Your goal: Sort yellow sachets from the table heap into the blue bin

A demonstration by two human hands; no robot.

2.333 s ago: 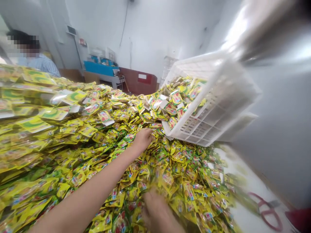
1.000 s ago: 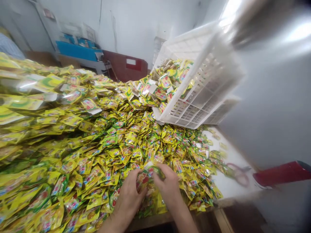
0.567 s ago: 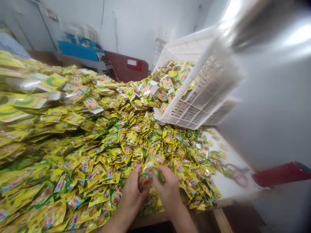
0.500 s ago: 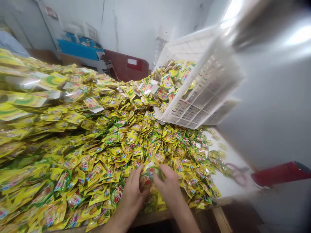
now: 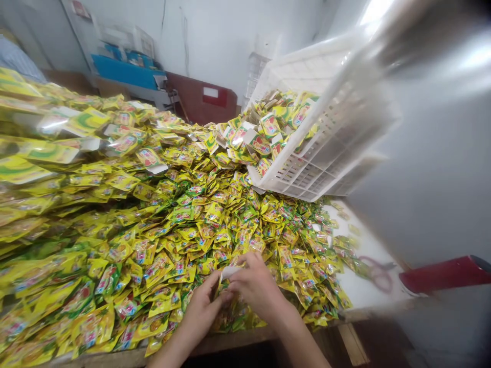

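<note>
Both my hands meet over the near edge of a wide pile of yellow and green packets [image 5: 164, 225]. My left hand [image 5: 203, 301] is closed round a small box, of which a white flap [image 5: 229, 272] shows between the hands. The fingers of my right hand [image 5: 255, 283] press on that flap from the right. Most of the box is hidden by my fingers. Behind, a white plastic crate [image 5: 307, 168] lies tilted, its open side facing the pile, with yellow printed cartons [image 5: 270, 125] spilling out of it.
Pink-handled scissors [image 5: 378, 273] lie on the white tabletop [image 5: 358, 294] at the right, beside a dark red cylindrical object [image 5: 445, 275]. More flat yellow cartons [image 5: 49, 151] are heaped at the left. A blue box [image 5: 130, 71] stands by the back wall.
My right hand has turned and its fingers have moved onto the white flap. The printed face of the box, visible before, is now hidden. The view has shifted slightly.
</note>
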